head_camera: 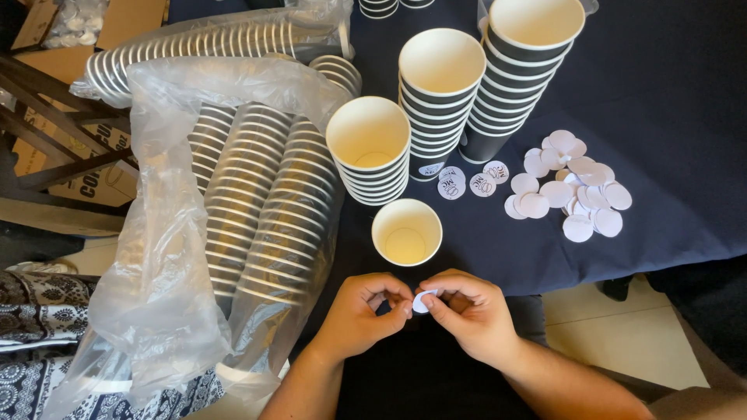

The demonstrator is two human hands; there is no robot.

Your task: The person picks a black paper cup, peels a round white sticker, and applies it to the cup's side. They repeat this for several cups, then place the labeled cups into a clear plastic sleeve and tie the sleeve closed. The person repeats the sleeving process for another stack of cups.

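My left hand (359, 315) and my right hand (471, 315) meet at the table's near edge, both pinching one small round white sticker (422, 301) between fingertips. Just beyond them stands a single dark paper cup (406, 232), upright and empty, with a cream inside. Behind it rise three stacks of the same cups: a short one (369, 149), a middle one (440, 97) and a tall one (520, 70). A loose pile of round white stickers (569, 187) lies to the right on the dark tablecloth (669, 101).
Long sleeves of nested cups (264, 210) lie on their sides in a clear plastic bag (159, 272) at the left. Cardboard boxes (74, 163) and a dark wooden frame (47, 101) sit beyond it. Patterned fabric (31, 311) shows at the lower left, pale floor tiles (622, 334) at the lower right.
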